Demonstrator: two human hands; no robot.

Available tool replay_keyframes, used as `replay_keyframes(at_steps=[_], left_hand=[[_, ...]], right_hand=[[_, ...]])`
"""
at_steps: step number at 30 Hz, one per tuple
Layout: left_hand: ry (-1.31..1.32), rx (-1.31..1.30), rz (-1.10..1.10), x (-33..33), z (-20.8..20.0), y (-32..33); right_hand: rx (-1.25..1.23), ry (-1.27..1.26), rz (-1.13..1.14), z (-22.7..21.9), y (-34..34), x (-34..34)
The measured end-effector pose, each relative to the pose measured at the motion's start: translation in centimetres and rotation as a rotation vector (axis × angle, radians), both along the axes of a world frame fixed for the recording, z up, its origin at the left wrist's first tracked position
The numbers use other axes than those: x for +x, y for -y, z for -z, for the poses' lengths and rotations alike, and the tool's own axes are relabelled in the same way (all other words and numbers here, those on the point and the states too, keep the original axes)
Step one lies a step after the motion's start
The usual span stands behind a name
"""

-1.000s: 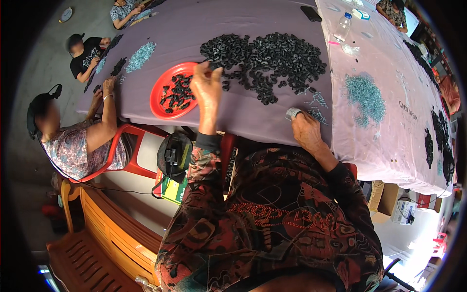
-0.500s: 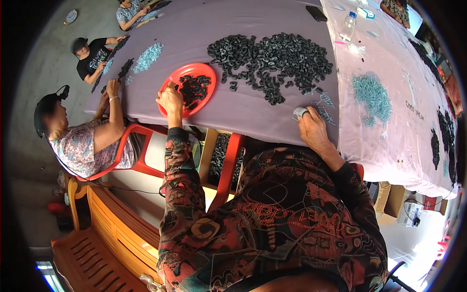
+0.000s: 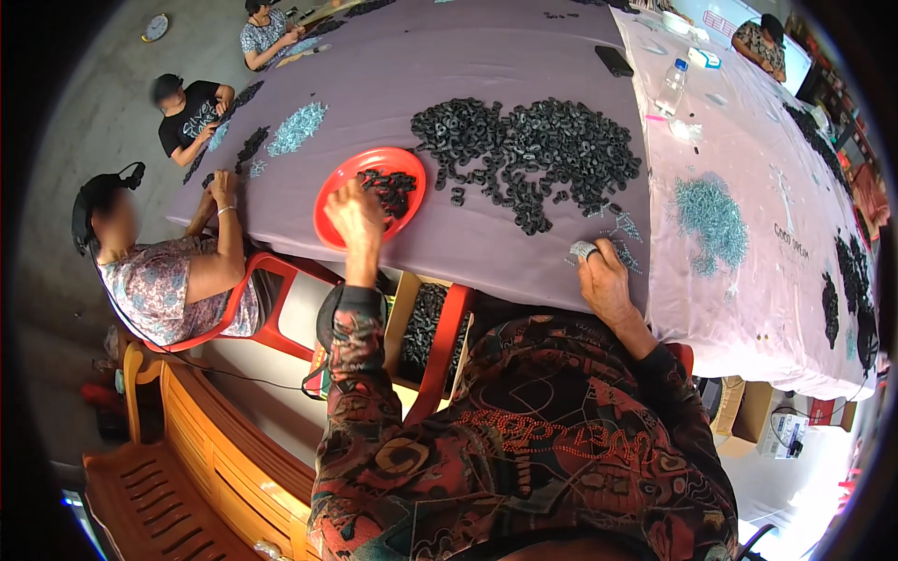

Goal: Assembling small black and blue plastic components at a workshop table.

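My left hand (image 3: 355, 220), blurred by motion, is over the near left part of a red oval plate (image 3: 329, 230). Small black ring-shaped pieces (image 3: 389, 192) lie in the plate. Whether its fingers hold anything cannot be made out. My right hand (image 3: 608, 285) rests at the table's near side with its fingers curled. A pale grey wrap or cover and a black band show at its fingertips; what they pinch is too small to name. Just beyond it lie small pale blue-silver pieces (image 3: 625, 224). A wide heap of black ring-shaped pieces (image 3: 571, 154) spreads farther up the table.
The purple-grey cloth (image 3: 505, 252) meets a pink cloth (image 3: 697, 309) holding a blue-silver heap (image 3: 711, 224) and a bottle (image 3: 672, 86). A co-worker (image 3: 173, 248) sits at the left on a red chair (image 3: 281, 304). A box of black pieces (image 3: 426, 327) stands below the edge.
My left hand has shifted off the plate's left rim toward its near middle and is now blurred. My right hand stays by the pale pieces. The whole view has tilted, so everything sits slightly lower.
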State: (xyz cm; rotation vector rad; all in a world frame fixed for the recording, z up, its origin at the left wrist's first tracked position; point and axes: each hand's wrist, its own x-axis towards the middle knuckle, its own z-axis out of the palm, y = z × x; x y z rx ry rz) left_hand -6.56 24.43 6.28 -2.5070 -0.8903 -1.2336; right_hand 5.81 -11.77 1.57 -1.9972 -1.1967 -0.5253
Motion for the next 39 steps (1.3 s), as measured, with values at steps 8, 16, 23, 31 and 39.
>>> replay_keyframes(at_steps=[8,16,23,31,39], left_hand=[[-0.016,-0.098,1.081,0.8,-1.6,20.3],[-0.113,-0.226,1.336,1.2,4.3,24.1],[-0.039,-0.177,1.366,1.7,5.0,23.3],[0.02,-0.1,1.328,2.1,5.2,22.6],[0.02,-0.081,1.321,2.1,5.1,22.5]], right_hand=[[0.071,-0.025,0.068,0.4,0.0,0.2],[0.163,-0.13,0.109,0.1,0.1,0.2],[0.147,-0.142,0.039,-0.4,0.0,0.0],[0.024,-0.111,-0.038,-0.5,0.2,-0.1],[0.075,-0.063,-0.003,-0.3,0.1,0.1]])
